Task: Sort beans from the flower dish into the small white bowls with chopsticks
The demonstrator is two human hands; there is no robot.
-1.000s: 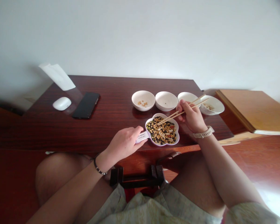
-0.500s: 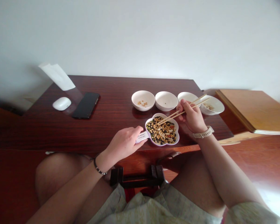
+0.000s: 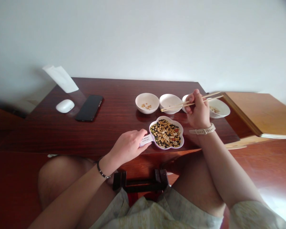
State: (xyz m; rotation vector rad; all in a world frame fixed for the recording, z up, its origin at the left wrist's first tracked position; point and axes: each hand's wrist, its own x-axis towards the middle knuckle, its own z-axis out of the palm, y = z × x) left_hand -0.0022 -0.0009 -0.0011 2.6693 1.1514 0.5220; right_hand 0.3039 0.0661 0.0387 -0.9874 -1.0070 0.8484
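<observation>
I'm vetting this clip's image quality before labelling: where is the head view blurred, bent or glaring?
Head view: edges and corners smear and bend, so the white paper packet at left is soft; the dark-red wooden table mirrors the white round bowls; the floor at lower right glares; the flower-shaped white dish of mixed beans is sharp.

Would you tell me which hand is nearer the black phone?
Left. The left hand sits right of the phone, at the dish handle; the right hand is farther right, holding chopsticks.
</observation>
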